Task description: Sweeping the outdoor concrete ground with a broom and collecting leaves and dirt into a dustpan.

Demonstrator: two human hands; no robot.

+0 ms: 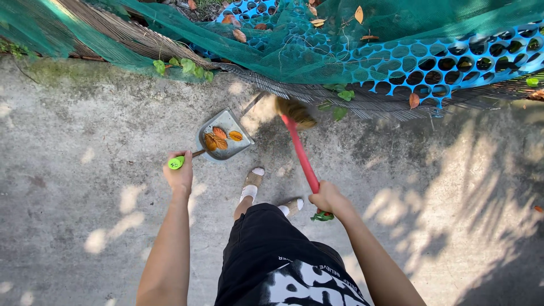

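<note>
Grey concrete (85, 226) is where we keep our left hand (179, 177) closed on the dustpan (224, 135), lip flat beside the leaves (220, 139), while our right hand (327, 198), gripping the red broom (300, 153), should sweep low toward it

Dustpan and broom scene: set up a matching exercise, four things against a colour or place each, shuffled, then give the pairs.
Things:
1. Broom handle
2. Dustpan
3. Dry leaves
4. Perforated sheet

Descriptions:
A. Blue, under the green net
B. Orange-brown, lying in the pan
C. Red, gripped by the right hand
D. Grey metal, with a green-tipped handle held by the left hand

Pairs: 1-C, 2-D, 3-B, 4-A
</note>
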